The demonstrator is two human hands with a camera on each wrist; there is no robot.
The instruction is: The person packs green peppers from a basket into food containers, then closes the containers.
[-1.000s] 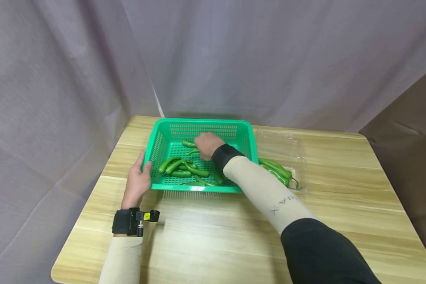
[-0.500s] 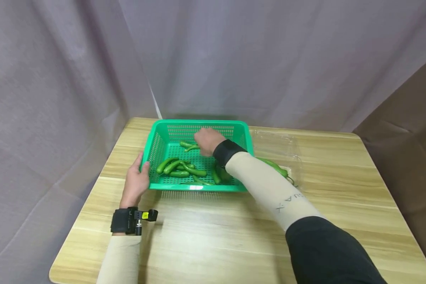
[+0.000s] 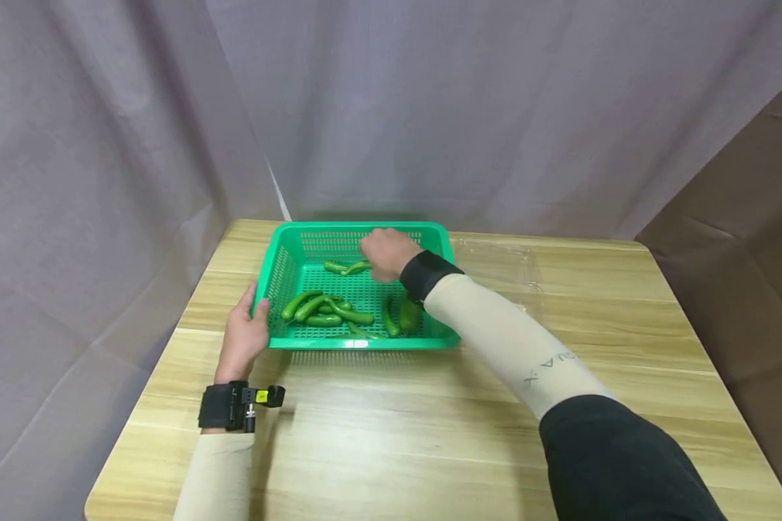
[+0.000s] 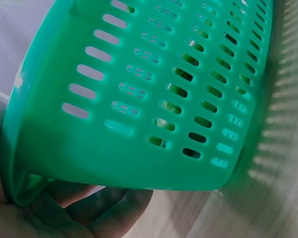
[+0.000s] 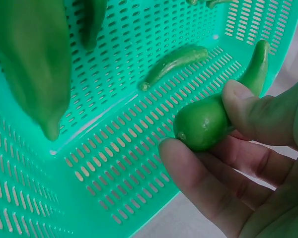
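backdrop: grey cloth is hanging behind a wooden table [image 3: 378, 434].
left hand: the left hand [image 3: 242, 336] is resting against the near left corner of the green basket [image 3: 287, 239], fingers curling under its rim and gripping it.
basket: it is sitting on the table, holding loose green peppers [image 3: 329, 310].
right hand: the right hand [image 3: 384, 253] is reaching into the basket's far side, thumb and fingers pinching one green pepper [image 5: 208, 119] just above the basket floor.
right side: a clear plastic box [image 3: 508, 264] is lying beside the basket.
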